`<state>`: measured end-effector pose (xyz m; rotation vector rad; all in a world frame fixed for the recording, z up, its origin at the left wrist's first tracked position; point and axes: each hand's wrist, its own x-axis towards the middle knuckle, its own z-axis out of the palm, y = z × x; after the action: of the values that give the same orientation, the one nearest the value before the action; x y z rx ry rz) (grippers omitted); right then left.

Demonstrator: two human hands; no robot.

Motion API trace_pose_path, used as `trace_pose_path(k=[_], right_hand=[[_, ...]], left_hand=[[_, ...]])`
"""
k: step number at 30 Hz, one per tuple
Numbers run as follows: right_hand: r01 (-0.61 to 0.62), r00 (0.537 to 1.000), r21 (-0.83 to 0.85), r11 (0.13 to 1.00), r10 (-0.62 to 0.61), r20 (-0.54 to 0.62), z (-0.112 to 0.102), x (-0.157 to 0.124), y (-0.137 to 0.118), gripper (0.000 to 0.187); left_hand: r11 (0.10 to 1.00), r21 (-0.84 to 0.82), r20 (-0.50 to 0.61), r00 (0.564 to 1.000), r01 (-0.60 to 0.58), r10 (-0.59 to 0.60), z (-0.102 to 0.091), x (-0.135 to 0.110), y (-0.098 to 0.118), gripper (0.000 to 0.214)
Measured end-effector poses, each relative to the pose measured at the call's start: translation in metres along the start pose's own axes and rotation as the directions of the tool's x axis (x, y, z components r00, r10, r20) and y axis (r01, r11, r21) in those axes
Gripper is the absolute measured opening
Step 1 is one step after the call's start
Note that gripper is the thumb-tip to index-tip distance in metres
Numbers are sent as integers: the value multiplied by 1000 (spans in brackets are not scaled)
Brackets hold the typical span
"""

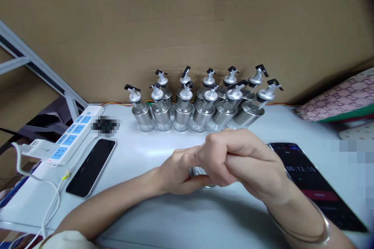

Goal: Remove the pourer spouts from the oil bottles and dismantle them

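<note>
My left hand (181,171) is wrapped round a glass bottle (200,170), of which only a small shiny part and a bit of its base show between the hands. My right hand (228,159) is closed in a fist over the top of the bottle, against the fingers of my left hand. Whatever the right fingers grip is hidden from view. Just beyond the hands, several glass oil bottles (183,116) with steel sleeves and silver pourer tops with black levers stand in two rows.
On the left lie a black phone (92,168), a white power strip (74,134) with a plugged-in charger (42,149), and white cables. A larger phone showing a timer (309,179) lies by my right forearm. A cardboard wall (181,19) stands behind; patterned cloth (341,97) is at right.
</note>
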<state>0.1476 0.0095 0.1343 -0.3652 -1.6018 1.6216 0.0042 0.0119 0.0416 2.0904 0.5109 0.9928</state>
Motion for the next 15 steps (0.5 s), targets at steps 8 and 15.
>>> trace_pose_path(k=[8, 15], right_hand=[[117, 932, -145, 983, -159, -325, -15, -4, 2, 20], [180, 842, -330, 927, -319, -435, -33, -9, -16, 22]], left_hand=[[982, -27, 124, 976, 185, -180, -44, 11, 14, 37], [921, 30, 176, 905, 389, -388, -97, 9, 31, 32]])
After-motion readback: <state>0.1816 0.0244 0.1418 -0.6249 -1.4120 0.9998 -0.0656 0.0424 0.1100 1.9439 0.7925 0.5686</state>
